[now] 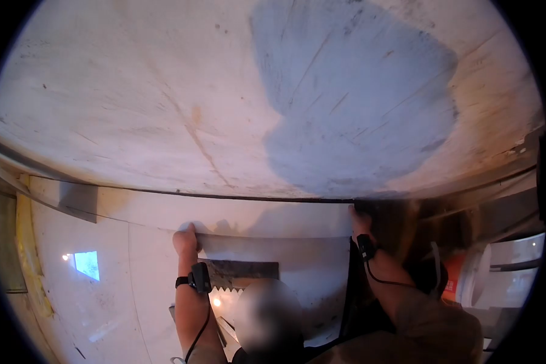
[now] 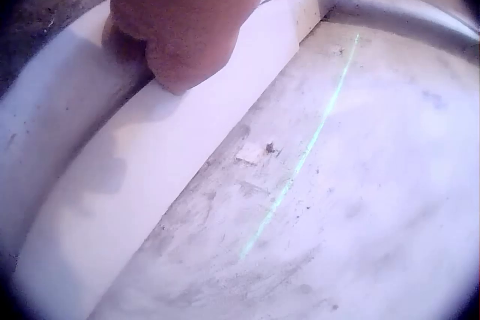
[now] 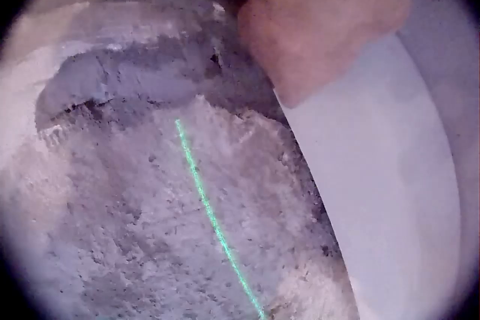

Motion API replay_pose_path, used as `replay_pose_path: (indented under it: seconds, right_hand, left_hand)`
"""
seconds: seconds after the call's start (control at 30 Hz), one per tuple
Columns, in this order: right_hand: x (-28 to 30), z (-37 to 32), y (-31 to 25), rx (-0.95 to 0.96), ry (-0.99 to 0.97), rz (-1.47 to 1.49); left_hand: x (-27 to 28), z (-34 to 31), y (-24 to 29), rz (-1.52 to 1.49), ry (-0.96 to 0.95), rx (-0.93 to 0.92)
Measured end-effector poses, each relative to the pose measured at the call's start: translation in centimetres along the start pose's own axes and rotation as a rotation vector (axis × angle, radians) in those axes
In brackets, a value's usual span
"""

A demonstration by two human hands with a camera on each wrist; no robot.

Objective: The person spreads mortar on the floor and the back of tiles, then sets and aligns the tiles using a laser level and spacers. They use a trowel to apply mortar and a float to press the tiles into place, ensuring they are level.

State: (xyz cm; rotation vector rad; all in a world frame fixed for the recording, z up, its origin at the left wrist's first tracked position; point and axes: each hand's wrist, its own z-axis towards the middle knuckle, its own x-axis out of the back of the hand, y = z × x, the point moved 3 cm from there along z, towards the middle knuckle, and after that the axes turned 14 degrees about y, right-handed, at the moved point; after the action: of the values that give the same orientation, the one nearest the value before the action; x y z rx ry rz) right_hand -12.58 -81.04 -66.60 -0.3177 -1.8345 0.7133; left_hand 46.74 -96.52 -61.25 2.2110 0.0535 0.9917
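A long white panel point(image 1: 273, 219) lies against the edge of a large pale, stained surface point(image 1: 164, 109). My left hand point(image 1: 187, 240) grips the panel's near edge toward its left part; in the left wrist view the hand point(image 2: 187, 24) has its fingers bent over the white panel point(image 2: 161, 144). At the panel's right end, my right hand point(image 1: 361, 223) holds the corner. The right wrist view shows that hand point(image 3: 322, 31) curled at the end of the panel point(image 3: 375, 162), beside a rough grey surface point(image 3: 150, 207). Parts of the fingers are hidden behind both hands.
A green light line point(image 2: 311, 144) crosses the pale surface. Below the panel in the head view are a dark strip point(image 1: 255, 269) and a toothed edge. A white bucket-like container point(image 1: 476, 273) stands at right, and yellow material point(image 1: 29, 249) runs along the left.
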Motion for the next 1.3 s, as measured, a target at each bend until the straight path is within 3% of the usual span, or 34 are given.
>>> replay_pose_path:
  seconds: [0.07, 0.17, 0.2, 0.3, 0.43, 0.6, 0.7, 0.9, 1.0, 1.03, 1.07, 1.13, 1.17, 1.2, 1.27, 1.3]
  right_hand:
    - [-0.4, 0.7, 0.6, 0.012, 0.001, -0.004]
    - [0.5, -0.7, -1.6, -0.047, -0.021, 0.078]
    - [-0.3, 0.3, -0.2, 0.023, 0.033, 0.049]
    - [-1.3, 1.2, 0.9, 0.14, 0.064, 0.1]
    - [-0.8, 0.7, 0.0, 0.151, 0.055, 0.147]
    - [0.2, -0.9, -1.7, 0.256, 0.115, -0.161]
    - [1.0, -2.5, -2.7, 0.418, 0.216, -0.15]
    - [0.7, -3.3, -2.7, 0.35, 0.244, -0.122]
    - [1.1, -3.2, -3.2, 0.413, 0.245, -0.212]
    - [1.2, -2.8, -3.4, 0.409, 0.233, -0.287]
    - [1.2, -2.7, -3.3, 0.408, 0.204, -0.361]
    - [1.5, -3.4, -3.2, 0.578, 0.3, -0.437]
    - [1.7, -3.7, -3.9, 0.531, 0.161, -0.438]
    - [2.5, -4.6, -4.7, 0.481, 0.033, -0.449]
    - [3.8, -7.3, -6.4, 0.563, -0.087, -0.44]
    - [3.7, -8.4, -7.4, 0.611, -0.138, -0.43]
  left_hand:
    - [0.2, -0.5, 0.2, 0.035, 0.001, -0.012]
    - [0.6, -0.4, 0.7, 0.129, 0.006, -0.172]
    - [-0.3, 0.8, -0.8, 0.036, 0.002, -0.073]
    - [-0.2, 1.0, -0.7, 0.062, -0.027, -0.109]
    - [0.4, -0.1, 0.4, 0.07, -0.006, -0.154]
    - [0.3, -0.3, 0.8, 0.049, -0.022, -0.078]
    - [0.1, 0.6, -0.2, 0.004, -0.049, -0.015]
    - [-0.1, 2.0, -2.1, 0.126, 0.038, -0.231]
    - [0.9, -0.7, 0.7, 0.2, 0.027, -0.14]
    - [0.7, -0.1, 0.4, 0.3, -0.061, -0.217]
    - [-1.3, 4.1, -3.8, 0.367, -0.028, -0.475]
    - [1.1, 0.6, -1.7, 0.367, -0.054, -0.363]
    - [2.3, -1.3, -0.5, 0.368, -0.065, -0.307]
    - [0.5, 3.0, -6.7, 0.199, 0.032, -0.263]
    - [6.3, -3.3, -6.2, 0.046, 0.238, -0.458]
    - [9.2, -5.7, -7.4, 0.033, 0.391, -0.425]
